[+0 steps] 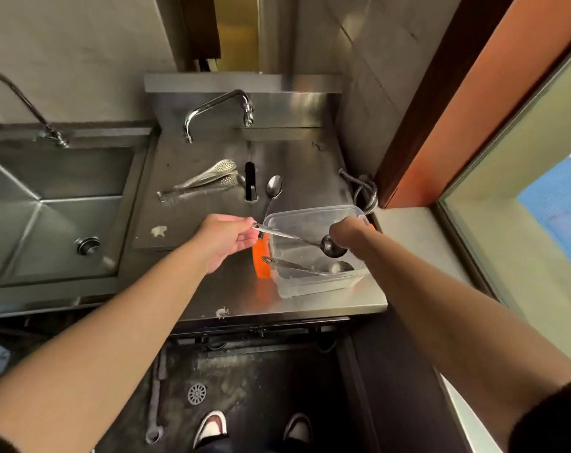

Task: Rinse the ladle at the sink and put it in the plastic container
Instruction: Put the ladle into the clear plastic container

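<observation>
A small steel ladle (297, 238) hangs level over the clear plastic container (313, 284) on the steel counter. My left hand (227, 240) pinches the end of its handle. My right hand (344, 232) is closed at the round bowl end, over the container's right side. A second ladle (305, 267) lies inside the container, its handle end resting over the left rim. The faucet (218, 107) stands at the back of the counter with no water visibly running.
An orange-handled tool (262, 261) lies left of the container. Steel tongs (200, 181), a black-handled utensil (250, 181) and a spoon (273, 188) lie further back. A deep sink (48, 207) is at the left. A metal hose (362, 191) coils by the right wall.
</observation>
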A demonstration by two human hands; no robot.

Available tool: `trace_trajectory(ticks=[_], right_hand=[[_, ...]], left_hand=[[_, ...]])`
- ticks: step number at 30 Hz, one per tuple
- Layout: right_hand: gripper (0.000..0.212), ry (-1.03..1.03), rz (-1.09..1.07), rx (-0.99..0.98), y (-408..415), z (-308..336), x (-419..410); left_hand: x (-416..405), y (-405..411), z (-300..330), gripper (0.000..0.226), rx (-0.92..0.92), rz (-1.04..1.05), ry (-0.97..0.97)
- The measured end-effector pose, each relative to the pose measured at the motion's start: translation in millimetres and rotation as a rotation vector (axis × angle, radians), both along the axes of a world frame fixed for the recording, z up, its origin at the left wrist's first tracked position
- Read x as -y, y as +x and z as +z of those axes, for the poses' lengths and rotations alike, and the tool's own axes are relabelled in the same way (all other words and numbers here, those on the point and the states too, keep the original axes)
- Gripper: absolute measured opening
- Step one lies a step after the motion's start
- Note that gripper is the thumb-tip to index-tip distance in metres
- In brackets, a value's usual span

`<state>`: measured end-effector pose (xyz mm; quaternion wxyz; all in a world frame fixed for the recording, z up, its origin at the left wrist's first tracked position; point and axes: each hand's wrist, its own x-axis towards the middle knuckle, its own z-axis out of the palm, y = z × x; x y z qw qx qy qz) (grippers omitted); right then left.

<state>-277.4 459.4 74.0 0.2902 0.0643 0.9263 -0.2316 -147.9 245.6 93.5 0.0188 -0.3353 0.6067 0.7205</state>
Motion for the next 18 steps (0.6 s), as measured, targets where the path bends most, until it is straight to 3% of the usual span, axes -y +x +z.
trace_trajectory(ticks=[1, 4, 6, 13, 18], right_hand=[[0.019, 0.052, 0.091, -0.007, -0.6, -2.0, 1.7], [0.036, 0.215, 0.176, 0.018, -4.6, -10.5, 5.8], [0.026, 0.209, 0.248, 0.037, -4.1, -11.3, 6.9], [0.031, 0.153, 0.193, 0.070, -4.6, -8.8, 6.8], [0.023, 0.034, 0.059, 0.068, -10.8, -19.6, 8.5]], left_hand=[[1.0, -1.5, -1.8, 0.021, 0.005, 0.002, -0.008], [3.1, -4.7, -6.1, 0.020, 0.019, 0.002, -0.019], [1.7, -5.5, -7.7, 0.019, 0.023, -0.009, -0.014], [-9.6, -7.9, -10.4, 0.006, 0.048, -0.031, 0.002], [-10.7, -8.0, -13.1, 0.019, 0.069, -0.046, -0.046]])
